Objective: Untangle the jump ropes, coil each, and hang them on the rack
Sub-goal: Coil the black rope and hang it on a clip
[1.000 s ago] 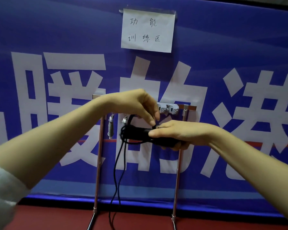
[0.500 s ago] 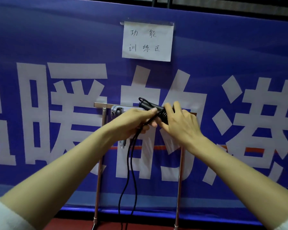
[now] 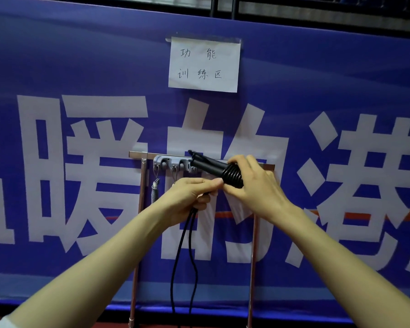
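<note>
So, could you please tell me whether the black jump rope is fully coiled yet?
Partly coiled. Several turns wrap the handles held by the right hand, while two strands of the jump rope hang loose below the left hand.

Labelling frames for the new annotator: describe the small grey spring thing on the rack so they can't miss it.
Find the metal rack standing against the blue banner, below the white paper sign. A grey hook strip sits on its top bar; the coiled grey spring piece dangles from the leftmost hook, left of the left hand. Unlike the black jump rope, it is untouched.
</note>
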Available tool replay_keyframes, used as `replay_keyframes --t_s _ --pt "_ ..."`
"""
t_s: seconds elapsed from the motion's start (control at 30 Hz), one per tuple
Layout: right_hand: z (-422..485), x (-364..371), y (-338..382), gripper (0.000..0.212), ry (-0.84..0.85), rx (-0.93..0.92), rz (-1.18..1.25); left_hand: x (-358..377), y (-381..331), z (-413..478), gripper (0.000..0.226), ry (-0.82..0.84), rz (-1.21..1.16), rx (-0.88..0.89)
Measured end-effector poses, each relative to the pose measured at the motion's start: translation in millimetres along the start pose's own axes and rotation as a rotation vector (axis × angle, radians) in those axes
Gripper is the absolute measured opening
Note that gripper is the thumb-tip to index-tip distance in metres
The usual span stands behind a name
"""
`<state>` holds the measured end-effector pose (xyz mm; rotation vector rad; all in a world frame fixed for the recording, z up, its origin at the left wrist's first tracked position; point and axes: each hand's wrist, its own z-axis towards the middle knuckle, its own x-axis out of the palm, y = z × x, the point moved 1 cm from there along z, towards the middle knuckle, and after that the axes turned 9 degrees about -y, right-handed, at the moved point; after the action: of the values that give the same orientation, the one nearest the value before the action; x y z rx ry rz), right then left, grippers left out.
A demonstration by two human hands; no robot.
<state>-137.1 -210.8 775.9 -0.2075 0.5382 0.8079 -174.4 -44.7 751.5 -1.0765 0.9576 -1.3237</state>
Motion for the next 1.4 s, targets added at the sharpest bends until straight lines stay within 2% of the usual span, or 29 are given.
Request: replay_keyframes --t_s 0.1,0.2,0.27,0.37,0.47,0.63,0.77,0.83,0.9,1.0,1.13,1.2,1.33,1.4 --pt "0.3 -5.9 3.5 0.048 0.074 0.028 0.151 -1.8 4.0 0.3 0.037 -0.010 -0.022 -0.030" --pt "-1.4 -8.9 7.7 0.055 0.223 0.125 0.338 -0.6 5.0 -1.9 0.043 0.035 -0.049 0.035" --pt "-3.5 -8.6 8.5 0.060 0.253 0.227 0.453 1.1 4.4 -3.4 0.047 -0.021 -0.035 0.095" --pt "-4.7 -5.0 11.7 0.059 0.215 0.371 0.689 6.0 3.3 -2.8 0.037 -0.137 -0.047 0.187" --pt "-2.6 -2.9 14.5 0.069 0.223 0.521 0.959 9.6 3.4 -0.8 0.025 -0.139 -0.110 0.209" --pt "-4.4 3.6 8.5 0.062 0.280 0.642 1.035 7.5 4.0 -1.6 0.027 -0.088 0.045 0.246" --pt "-6.4 7.3 4.6 0.052 0.298 0.711 1.187 3.9 -1.9 0.2 0.020 -0.031 0.118 0.295" --pt "-5.6 6.4 1.5 0.053 0.286 0.723 1.235 -2.0 -5.4 1.4 0.027 0.069 0.113 0.276" --pt "-4.6 1.8 -3.5 0.051 0.261 0.728 1.289 -11.0 -6.2 2.1 0.033 0.093 0.115 0.256" --pt "-5.2 -5.7 -7.3 0.051 0.285 0.701 1.349 -22.3 -1.3 0.8 0.016 0.068 0.124 0.306" --pt "-9.5 -8.5 2.5 0.057 0.556 0.608 1.454 -26.8 8.7 3.2 0.006 0.050 0.142 0.458" --pt "-9.5 -8.0 3.3 0.058 0.735 0.590 1.518 -24.7 10.3 5.1 0.013 0.052 0.155 0.517" --pt "-11.0 1.3 -2.7 0.060 1.121 0.663 1.741 -27.5 1.7 11.6 0.012 0.053 0.252 0.609" --pt "-12.4 7.9 -6.5 0.061 1.251 0.675 1.776 -29.2 -8.9 12.3 0.012 0.127 0.335 0.629"
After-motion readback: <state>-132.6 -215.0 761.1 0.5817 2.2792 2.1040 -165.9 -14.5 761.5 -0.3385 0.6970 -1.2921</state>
